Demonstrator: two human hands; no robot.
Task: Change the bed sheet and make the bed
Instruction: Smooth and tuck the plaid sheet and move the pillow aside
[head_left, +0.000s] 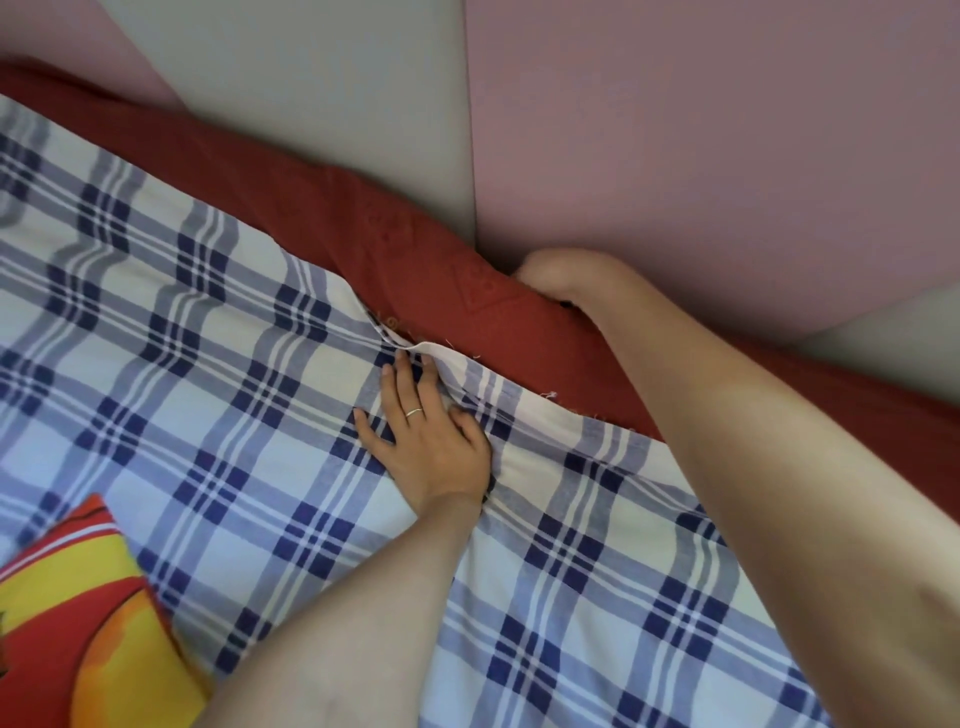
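Observation:
A blue and white checked sheet (218, 374) covers most of the bed, its frayed white edge running along a red mattress (415, 244). My left hand (426, 431), with a ring on one finger, lies flat with straight fingers on the sheet beside that edge. My right hand (556, 273) reaches over the red mattress edge into the gap by the padded headboard. Its fingers are hidden down there, so what they hold cannot be told.
A grey and pink padded headboard (675, 156) stands right behind the mattress. A red, yellow and orange pillow (88, 618) lies on the sheet at the lower left.

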